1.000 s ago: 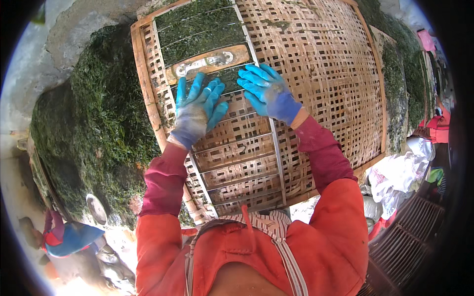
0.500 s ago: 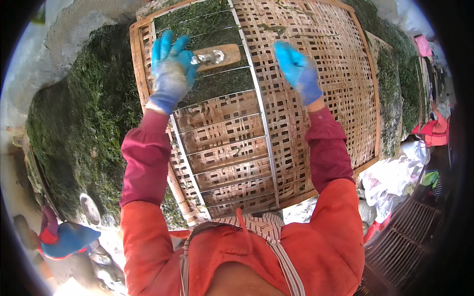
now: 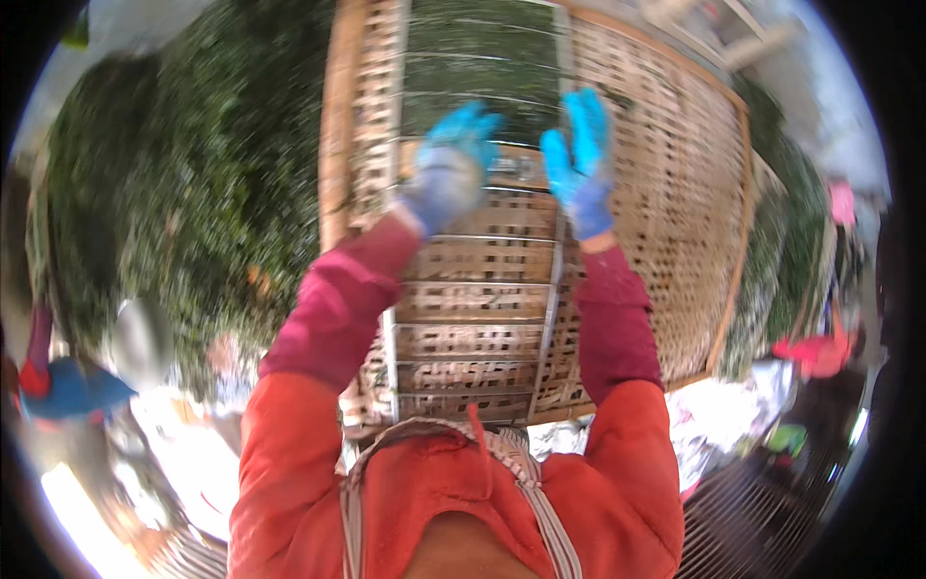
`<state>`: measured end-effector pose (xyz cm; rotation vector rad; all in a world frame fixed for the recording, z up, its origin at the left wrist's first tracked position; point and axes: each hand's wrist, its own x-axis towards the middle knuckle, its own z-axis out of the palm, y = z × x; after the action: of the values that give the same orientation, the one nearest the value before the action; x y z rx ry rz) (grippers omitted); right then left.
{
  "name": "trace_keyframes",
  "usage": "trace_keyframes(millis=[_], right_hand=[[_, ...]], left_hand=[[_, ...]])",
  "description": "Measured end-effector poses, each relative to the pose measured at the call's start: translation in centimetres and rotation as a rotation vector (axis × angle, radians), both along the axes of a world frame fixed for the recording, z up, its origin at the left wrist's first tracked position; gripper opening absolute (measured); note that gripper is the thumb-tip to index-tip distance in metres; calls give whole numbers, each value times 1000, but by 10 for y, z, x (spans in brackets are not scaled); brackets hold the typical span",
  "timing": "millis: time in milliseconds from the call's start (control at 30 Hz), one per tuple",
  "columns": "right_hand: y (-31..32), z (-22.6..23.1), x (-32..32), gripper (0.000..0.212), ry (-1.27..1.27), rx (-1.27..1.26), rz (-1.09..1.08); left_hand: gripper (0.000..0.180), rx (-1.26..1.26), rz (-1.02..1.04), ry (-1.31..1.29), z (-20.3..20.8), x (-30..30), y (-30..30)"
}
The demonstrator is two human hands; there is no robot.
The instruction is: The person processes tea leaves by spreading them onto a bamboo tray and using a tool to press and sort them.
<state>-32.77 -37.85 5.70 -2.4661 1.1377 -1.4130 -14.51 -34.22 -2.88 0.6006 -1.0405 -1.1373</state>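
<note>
Blue-gloved, my left hand (image 3: 451,159) is blurred, its fingers stretched out over the left part of a flat wooden board (image 3: 521,166). The hand hides much of that board, which lies crosswise on a metal frame (image 3: 555,280) divided by thin crossbars. My right hand (image 3: 581,159), also in a blue glove, is open with fingers spread beside the board's right end; I cannot tell whether they touch. Beyond the hands, dark green stringy, seaweed-like material (image 3: 482,58) fills the frame's far sections. Under the nearer sections a woven bamboo mat (image 3: 666,203) shows through.
A large mass of the same green material (image 3: 212,183) lies to the left, with a round pale dish (image 3: 142,340) at its near edge. White plastic bags (image 3: 743,415) sit at the right. People at work are partly visible at both sides, one in a blue garment (image 3: 82,388).
The board has turned from a slant to lie straight across the frame, and my left hand has come nearer to the right one. My right hand's fingers have spread. The whole view has shifted.
</note>
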Motion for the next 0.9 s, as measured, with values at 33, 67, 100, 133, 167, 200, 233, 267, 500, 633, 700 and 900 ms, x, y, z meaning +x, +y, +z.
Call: trace_keyframes(millis=[33,67,100,133,167,200,233,267,500,633,700,900], right_hand=[[3,12,5,49,-21,34,31],[-1,13,14,44,30,22,40],[-5,10,29,40,81,14,73],[-10,-1,40,38,169,71,75],[-14,-10,47,38,280,104,58],[-18,-13,57,38,186,9,60],[-15,-13,61,36,253,-52,15],[-13,-16,61,36,269,-45,17],[-10,-24,46,43,297,79,-28],[-7,-14,63,37,251,73,5],[-8,-12,61,36,284,38,-2],[-8,-25,49,33,206,86,-31]], left_hand=[[42,-44,148,-575,11,3,4],[42,-136,346,-1122,30,7,9],[39,-202,384,-1302,32,8,9],[37,-267,429,-1489,33,10,7],[35,-319,481,-1379,48,15,12],[37,-314,398,-1363,51,25,15],[39,-310,314,-1344,53,37,21],[41,-326,347,-1082,60,51,36],[104,767,584,-1782,-2,307,136],[55,1138,698,-1536,-34,384,71],[40,1036,840,-1578,-63,380,64],[58,594,439,-106,16,361,155]])
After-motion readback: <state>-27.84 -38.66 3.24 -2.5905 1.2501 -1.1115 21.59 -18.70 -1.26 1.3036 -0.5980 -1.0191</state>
